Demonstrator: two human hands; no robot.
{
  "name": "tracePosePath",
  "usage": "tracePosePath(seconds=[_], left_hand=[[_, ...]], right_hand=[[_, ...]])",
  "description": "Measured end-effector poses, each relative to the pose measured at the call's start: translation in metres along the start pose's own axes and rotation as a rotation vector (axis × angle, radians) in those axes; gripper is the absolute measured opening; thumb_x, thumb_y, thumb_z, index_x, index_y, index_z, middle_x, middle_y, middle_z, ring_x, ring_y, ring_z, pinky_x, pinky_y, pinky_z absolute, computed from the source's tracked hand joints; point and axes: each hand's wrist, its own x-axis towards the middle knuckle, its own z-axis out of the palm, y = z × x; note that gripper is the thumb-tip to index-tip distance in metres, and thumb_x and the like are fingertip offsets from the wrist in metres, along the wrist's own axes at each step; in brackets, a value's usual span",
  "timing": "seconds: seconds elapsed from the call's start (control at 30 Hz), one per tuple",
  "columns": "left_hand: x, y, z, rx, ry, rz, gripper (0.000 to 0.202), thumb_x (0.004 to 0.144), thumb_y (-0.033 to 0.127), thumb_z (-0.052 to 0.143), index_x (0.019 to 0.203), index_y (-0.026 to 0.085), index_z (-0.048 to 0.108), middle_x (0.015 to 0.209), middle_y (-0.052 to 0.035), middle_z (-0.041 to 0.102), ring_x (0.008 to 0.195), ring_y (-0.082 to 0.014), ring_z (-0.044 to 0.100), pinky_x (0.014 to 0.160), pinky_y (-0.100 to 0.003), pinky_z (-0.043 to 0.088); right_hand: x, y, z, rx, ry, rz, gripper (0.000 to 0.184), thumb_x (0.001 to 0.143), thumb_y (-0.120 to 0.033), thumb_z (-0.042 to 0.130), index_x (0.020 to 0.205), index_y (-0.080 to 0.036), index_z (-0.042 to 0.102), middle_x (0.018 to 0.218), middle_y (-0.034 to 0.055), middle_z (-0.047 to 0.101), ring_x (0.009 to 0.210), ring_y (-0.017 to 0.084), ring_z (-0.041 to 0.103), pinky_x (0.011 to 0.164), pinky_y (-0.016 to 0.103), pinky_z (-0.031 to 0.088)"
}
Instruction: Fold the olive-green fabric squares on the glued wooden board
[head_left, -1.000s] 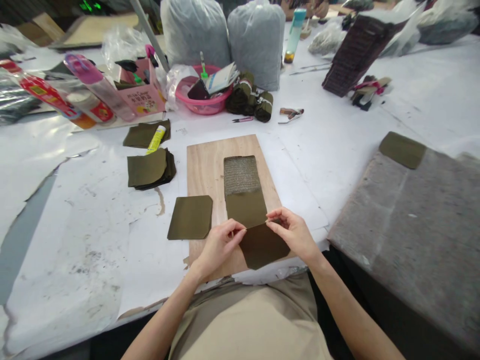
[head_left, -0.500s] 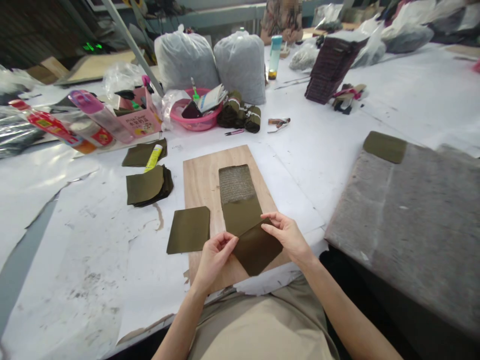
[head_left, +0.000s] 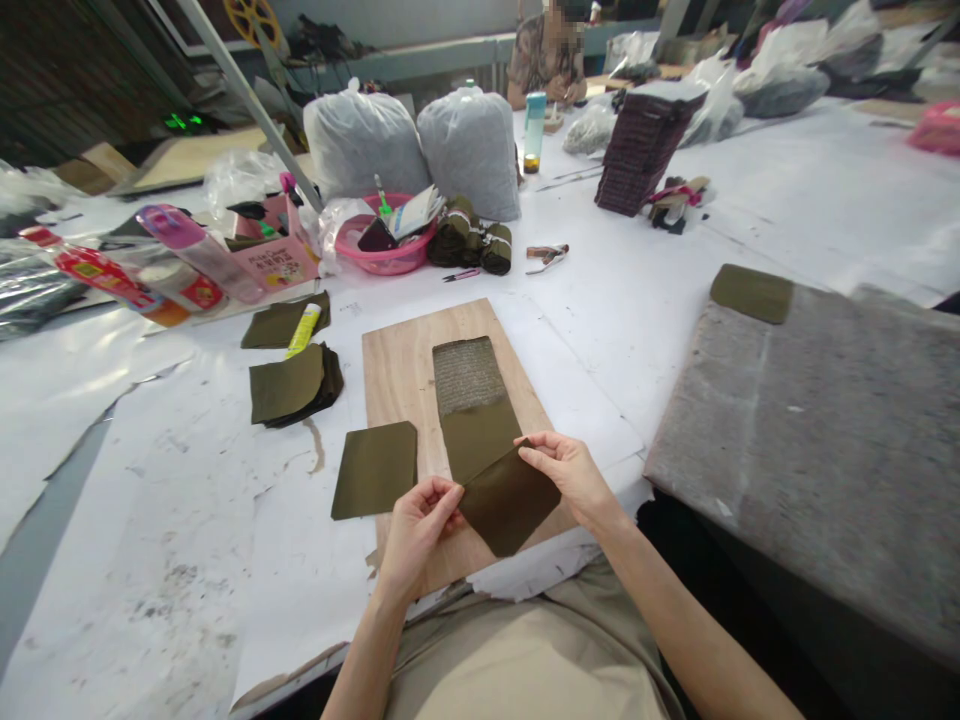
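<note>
The brown piece (head_left: 510, 508) is over the near end of the board (head_left: 394, 365), with its upper edge slanting. The left hand (head_left: 420, 520) pinches this edge at the left corner, the right hand (head_left: 576, 475) at the right one. For good work, I think both pinches should be light and even, so the edge is straight, without sagging. The piece hides the near end of the olive strip (head_left: 484, 437); whether they touch, I cannot tell.

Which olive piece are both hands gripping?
The dark olive piece pinched along its far edge by left hand and right hand; neither hand grips the others.
</note>
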Motion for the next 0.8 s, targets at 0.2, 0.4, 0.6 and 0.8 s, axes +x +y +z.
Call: tracePosePath(seconds=[0.2,0.4,0.6,0.8], left_hand=[[-0.001,-0.002,0.000,-0.003,0.005,-0.003,0.038,0.077,0.049,0.072,0.077,0.014,0.059,0.060,0.0025,0.055,0.052,-0.0054,0.049,0.048,-0.013,0.036],[-0.002,-0.002,0.000,-0.005,0.004,-0.008,0.037,0.078,0.049,0.071,0.078,0.014,0.059,0.062,0.0024,0.056,0.054,-0.0057,0.049,0.050,-0.013,0.037],[-0.004,0.000,-0.001,0.025,0.039,0.026,0.037,0.078,0.049,0.071,0.077,0.014,0.058,0.062,0.0026,0.055,0.054,-0.0059,0.048,0.050,-0.014,0.036],[0.000,0.009,-0.006,0.070,0.098,0.075,0.038,0.078,0.050,0.070,0.073,0.015,0.058,0.061,0.0035,0.052,0.054,-0.0065,0.045,0.050,-0.015,0.034]], right_hand=[[0.001,0.004,-0.001,-0.006,0.029,-0.020,0.032,0.068,-0.045,0.078,0.086,-0.019,0.072,0.078,0.0005,0.073,0.070,0.012,0.063,0.067,0.023,0.045],[0.001,0.006,0.001,-0.039,0.056,-0.051,0.032,0.071,-0.048,0.076,0.084,-0.020,0.071,0.074,-0.0011,0.070,0.067,0.012,0.060,0.064,0.023,0.043],[0.000,0.007,0.000,-0.027,0.048,-0.032,0.032,0.070,-0.048,0.077,0.080,-0.019,0.068,0.073,-0.0017,0.069,0.067,0.011,0.059,0.064,0.023,0.043],[-0.004,0.003,-0.002,-0.023,0.036,0.065,0.038,0.064,-0.050,0.079,0.080,-0.018,0.067,0.072,-0.0014,0.068,0.062,0.011,0.058,0.057,0.022,0.043]])
